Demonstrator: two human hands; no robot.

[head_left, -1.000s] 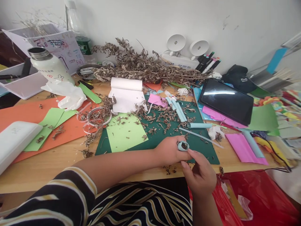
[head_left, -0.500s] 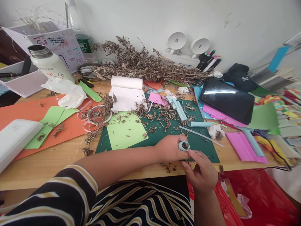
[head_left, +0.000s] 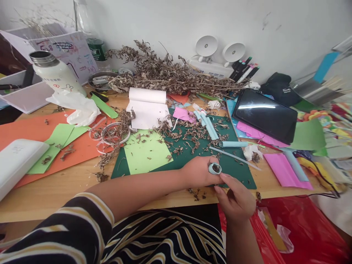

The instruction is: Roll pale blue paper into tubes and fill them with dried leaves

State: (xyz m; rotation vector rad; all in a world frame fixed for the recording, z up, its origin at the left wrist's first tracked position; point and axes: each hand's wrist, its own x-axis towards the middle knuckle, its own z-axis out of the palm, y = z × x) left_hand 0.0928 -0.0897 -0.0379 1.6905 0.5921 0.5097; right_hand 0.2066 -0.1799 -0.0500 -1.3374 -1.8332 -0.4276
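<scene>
My left hand (head_left: 198, 171) is curled round a small light-blue paper tube (head_left: 215, 168), held upright so its open end shows dried leaf bits inside. It rests at the near edge of the dark green cutting mat (head_left: 236, 172). My right hand (head_left: 237, 200) sits just below and right of the tube, fingers bent and pinched together close to its rim; what they hold is too small to make out. More rolled blue paper tubes (head_left: 206, 124) lie farther back on the mat among crumbled dry leaves.
A heap of dried branches (head_left: 170, 77) lies along the wall. A light green sheet (head_left: 147, 154), white paper roll (head_left: 147, 106), tape ring (head_left: 114, 134), white bottle (head_left: 55, 73), black tablet (head_left: 265, 115), pink paper (head_left: 284, 172) and orange sheet (head_left: 33, 128) crowd the desk. A red bag (head_left: 302, 227) hangs at right.
My right hand has sunk slightly lower and to the right, away from the tube's rim. The left hand and tube have stayed almost in place.
</scene>
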